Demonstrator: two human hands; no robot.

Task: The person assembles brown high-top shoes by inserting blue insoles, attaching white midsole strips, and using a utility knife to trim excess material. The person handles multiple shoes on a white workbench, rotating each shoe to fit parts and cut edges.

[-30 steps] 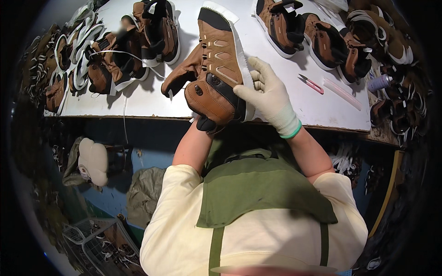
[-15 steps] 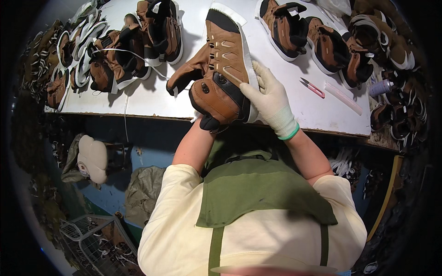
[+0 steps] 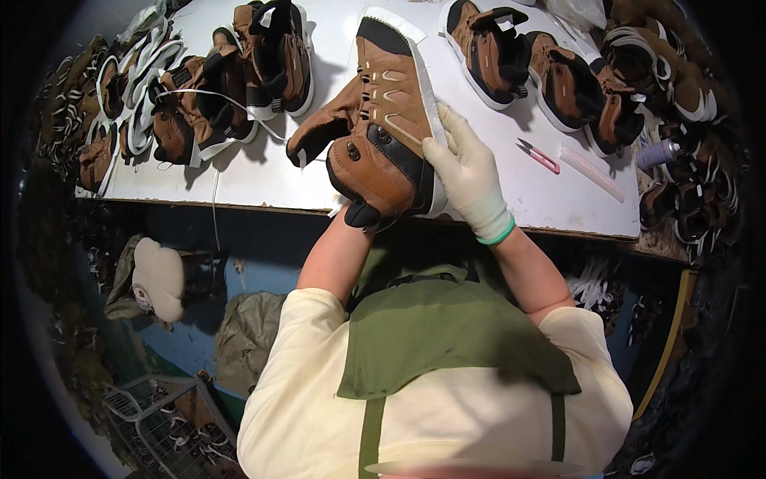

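A brown leather boot with a black toe cap and a white sole edge is held up over the front of the table, its toe pointing away from me. My right hand, in a whitish glove with a green cuff, is closed on the boot's right side, its thumb along the sole edge. My left forearm runs up to the heel end. Most of my left hand is hidden behind the boot, with a scrap of white showing there; it appears to support the boot, its fingers out of sight. The boot's tongue flap hangs out leftward.
On the white table lie pink-handled thread snips and a pink ruler-like strip. Brown shoes line the back left, more shoes the back right. A spray can lies at the right edge. A cushioned stool stands below left.
The right hand's thumb has shifted slightly outward along the sole edge. The boot stays almost in place; the whole view has moved a little.
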